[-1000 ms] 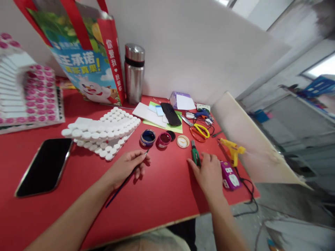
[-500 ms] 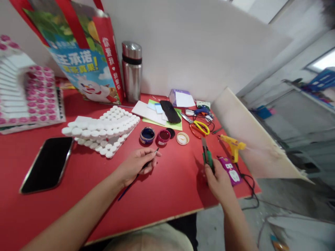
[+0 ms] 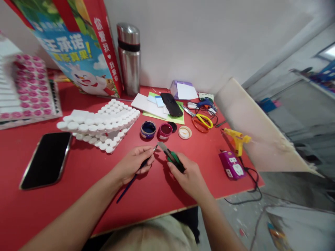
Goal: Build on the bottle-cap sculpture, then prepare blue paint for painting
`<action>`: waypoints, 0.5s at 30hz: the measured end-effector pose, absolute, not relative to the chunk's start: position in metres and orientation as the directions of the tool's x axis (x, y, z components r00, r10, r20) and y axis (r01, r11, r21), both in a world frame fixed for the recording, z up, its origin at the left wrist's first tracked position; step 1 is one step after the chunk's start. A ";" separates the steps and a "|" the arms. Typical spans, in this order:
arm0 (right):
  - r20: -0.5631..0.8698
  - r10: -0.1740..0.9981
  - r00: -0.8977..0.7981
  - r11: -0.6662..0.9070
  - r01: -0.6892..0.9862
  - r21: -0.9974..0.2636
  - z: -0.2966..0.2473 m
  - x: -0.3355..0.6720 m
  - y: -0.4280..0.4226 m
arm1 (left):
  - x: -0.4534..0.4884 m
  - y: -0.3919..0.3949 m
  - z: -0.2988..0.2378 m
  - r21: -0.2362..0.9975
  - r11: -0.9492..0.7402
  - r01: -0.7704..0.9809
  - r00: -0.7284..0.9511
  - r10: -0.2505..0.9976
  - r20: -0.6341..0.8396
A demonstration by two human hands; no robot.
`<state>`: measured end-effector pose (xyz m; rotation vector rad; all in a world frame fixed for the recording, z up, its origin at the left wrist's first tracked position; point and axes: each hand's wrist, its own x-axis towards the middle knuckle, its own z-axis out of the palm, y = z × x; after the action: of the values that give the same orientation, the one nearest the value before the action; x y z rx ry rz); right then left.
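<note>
My left hand [image 3: 134,163] is closed on a thin paintbrush [image 3: 127,185], its blue handle trailing back toward me and its tip pointing right. My right hand [image 3: 188,177] grips a green utility knife [image 3: 172,158] with the blade out, and the blade tip sits right beside the brush tip. Both hands hover low over the red table [image 3: 157,195] near its front edge. Just beyond them stand a blue paint pot [image 3: 148,129], a red paint pot [image 3: 164,131] and a loose lid [image 3: 184,132].
A white model of stacked bottle caps [image 3: 101,125] lies left of the pots, a black phone [image 3: 47,159] further left. A steel flask [image 3: 128,59] and printed bag [image 3: 75,48] stand at the back. Scissors [image 3: 200,122], a yellow glue gun [image 3: 237,140] and purple power strip [image 3: 231,165] lie right.
My right hand picked up the green knife from the table's right side and carried it left to the brush tip. The left hand stayed put, still holding the brush.
</note>
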<state>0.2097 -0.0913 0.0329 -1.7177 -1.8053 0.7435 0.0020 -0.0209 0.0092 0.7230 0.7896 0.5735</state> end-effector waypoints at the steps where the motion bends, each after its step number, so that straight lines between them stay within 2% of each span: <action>1: 0.034 0.998 -0.058 0.065 0.708 -0.703 0.033 0.210 -0.091 | 0.002 -0.020 0.009 0.740 0.637 -0.215 0.584 0.691 -0.426; 5: 0.091 0.985 -0.145 0.170 0.806 -0.566 0.029 0.210 -0.094 | 0.001 -0.018 0.006 0.720 0.643 -0.263 0.567 0.706 -0.424; 10: 0.047 0.988 -0.148 0.155 0.921 -0.357 0.024 0.208 -0.098 | 0.004 -0.021 0.008 0.806 0.569 -0.163 0.502 0.751 -0.429; 13: 0.066 0.987 -0.147 0.160 0.941 -0.299 0.022 0.208 -0.099 | 0.005 -0.023 0.010 0.834 0.541 -0.103 0.497 0.754 -0.428; 15: 0.089 0.986 -0.141 0.162 0.938 -0.307 0.021 0.208 -0.099 | 0.005 -0.024 0.012 0.841 0.535 -0.081 0.504 0.750 -0.428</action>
<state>0.2077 -0.0991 0.0210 -1.8574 -2.1723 0.2571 0.0053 -0.0236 0.0115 0.8674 0.9080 0.5855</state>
